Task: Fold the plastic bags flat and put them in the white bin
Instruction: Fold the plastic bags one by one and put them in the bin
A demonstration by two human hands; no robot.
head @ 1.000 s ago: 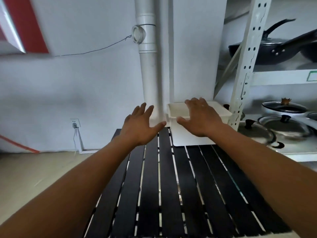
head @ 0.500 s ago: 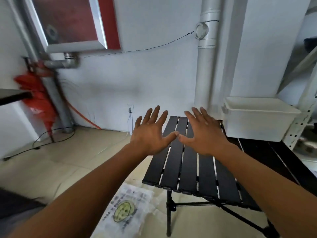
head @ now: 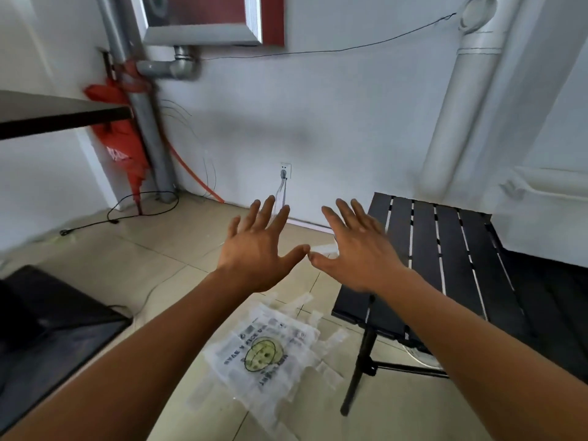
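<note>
With both hands [head: 261, 249] [head: 356, 249] open and empty at frame centre, reach down to the bags [head: 264, 354] below and pinch one layer.

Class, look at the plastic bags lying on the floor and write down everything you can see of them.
The plastic bags are thin, clear and crinkled, and lie loosely overlapped on the tiled floor, beside the leg of the black slatted table. The top one carries dark lettering and a round yellow-green emblem. Several handle loops stick out at the edges. They are unfolded. Neither hand touches them; both arms pass above.
</note>
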